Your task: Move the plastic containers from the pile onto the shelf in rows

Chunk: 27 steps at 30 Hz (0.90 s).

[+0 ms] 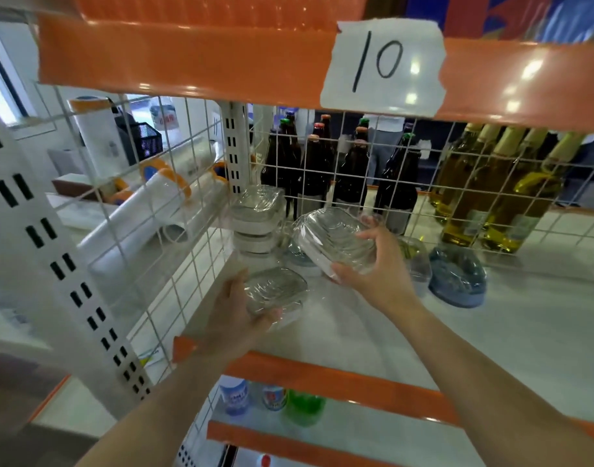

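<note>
right hand (378, 264) fingers wrapped round a tilted clear plastic container (336, 239) held above the white shelf (406, 335). left hand (236, 310) grips another clear container (275, 293) low by the wire side grid (160, 210), stacked containers (256, 219) just behind.

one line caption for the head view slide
Both hands, left and right, each hold a clear plastic container over the shelf.

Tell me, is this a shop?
Probably a shop: orange-edged shelf tagged with paper label, rows of brown bottles, and hands stocking wrapped plastic containers.
</note>
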Each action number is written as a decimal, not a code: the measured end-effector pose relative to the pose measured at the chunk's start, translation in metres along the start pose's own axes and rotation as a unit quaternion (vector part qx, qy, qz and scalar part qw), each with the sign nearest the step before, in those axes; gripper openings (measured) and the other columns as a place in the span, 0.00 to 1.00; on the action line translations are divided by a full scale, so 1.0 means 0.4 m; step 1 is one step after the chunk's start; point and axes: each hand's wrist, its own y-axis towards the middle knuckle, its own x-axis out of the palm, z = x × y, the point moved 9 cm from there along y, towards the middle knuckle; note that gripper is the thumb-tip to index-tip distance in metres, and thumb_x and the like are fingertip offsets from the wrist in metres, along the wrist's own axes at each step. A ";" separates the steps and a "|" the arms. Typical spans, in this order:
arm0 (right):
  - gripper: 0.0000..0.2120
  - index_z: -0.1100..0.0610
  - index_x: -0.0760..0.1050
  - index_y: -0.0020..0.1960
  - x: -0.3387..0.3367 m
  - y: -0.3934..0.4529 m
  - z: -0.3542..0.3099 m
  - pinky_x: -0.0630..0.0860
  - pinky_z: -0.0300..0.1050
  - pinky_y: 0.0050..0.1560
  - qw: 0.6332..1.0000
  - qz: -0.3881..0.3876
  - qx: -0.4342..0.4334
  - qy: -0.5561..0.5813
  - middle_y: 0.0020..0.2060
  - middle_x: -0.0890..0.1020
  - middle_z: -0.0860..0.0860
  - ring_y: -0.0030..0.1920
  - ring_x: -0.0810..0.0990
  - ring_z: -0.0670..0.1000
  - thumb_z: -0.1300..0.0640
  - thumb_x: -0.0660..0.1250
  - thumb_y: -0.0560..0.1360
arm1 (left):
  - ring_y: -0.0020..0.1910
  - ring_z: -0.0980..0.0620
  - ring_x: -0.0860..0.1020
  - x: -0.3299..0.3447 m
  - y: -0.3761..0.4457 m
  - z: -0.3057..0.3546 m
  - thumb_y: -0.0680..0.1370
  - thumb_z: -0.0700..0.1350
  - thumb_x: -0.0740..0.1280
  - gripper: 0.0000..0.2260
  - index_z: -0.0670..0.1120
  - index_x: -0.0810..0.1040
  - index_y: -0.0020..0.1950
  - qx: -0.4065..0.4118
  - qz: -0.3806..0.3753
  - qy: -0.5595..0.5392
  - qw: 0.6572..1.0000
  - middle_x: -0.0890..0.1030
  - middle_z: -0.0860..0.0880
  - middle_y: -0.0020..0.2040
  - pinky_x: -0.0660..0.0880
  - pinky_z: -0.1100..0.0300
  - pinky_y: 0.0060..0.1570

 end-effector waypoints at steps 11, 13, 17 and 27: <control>0.27 0.50 0.67 0.56 0.040 0.010 -0.030 0.68 0.39 0.55 0.995 -0.055 -0.083 -0.029 0.54 0.65 0.45 0.54 0.68 0.46 0.51 0.78 0.64 | 0.67 0.48 0.69 -0.067 0.073 0.054 0.74 0.59 0.67 0.31 0.50 0.63 0.74 -0.016 0.067 -0.078 0.995 0.66 0.47 0.71 0.69 0.54 0.60; 0.28 0.54 0.68 0.57 0.055 0.007 -0.053 0.66 0.33 0.53 0.988 -0.076 -0.127 -0.033 0.55 0.67 0.47 0.54 0.68 0.46 0.51 0.78 0.63 | 0.61 0.51 0.73 -0.091 0.098 0.104 0.77 0.57 0.65 0.26 0.49 0.67 0.71 -0.006 0.078 -0.156 0.985 0.72 0.48 0.67 0.73 0.56 0.55; 0.28 0.55 0.69 0.58 0.080 -0.001 -0.081 0.62 0.22 0.54 0.978 -0.111 -0.178 -0.021 0.57 0.67 0.46 0.55 0.66 0.40 0.53 0.79 0.64 | 0.54 0.54 0.74 -0.087 0.137 0.158 0.78 0.56 0.63 0.26 0.49 0.64 0.74 -0.023 -0.010 -0.153 0.988 0.74 0.52 0.61 0.70 0.66 0.40; 0.32 0.53 0.68 0.66 0.100 0.041 -0.062 0.65 0.33 0.60 0.971 -0.138 -0.186 -0.058 0.62 0.68 0.45 0.59 0.65 0.38 0.51 0.77 0.66 | 0.29 0.54 0.70 -0.072 0.189 0.119 0.74 0.45 0.70 0.05 0.43 0.79 0.42 -0.107 -0.093 -0.257 0.956 0.75 0.50 0.30 0.67 0.62 0.34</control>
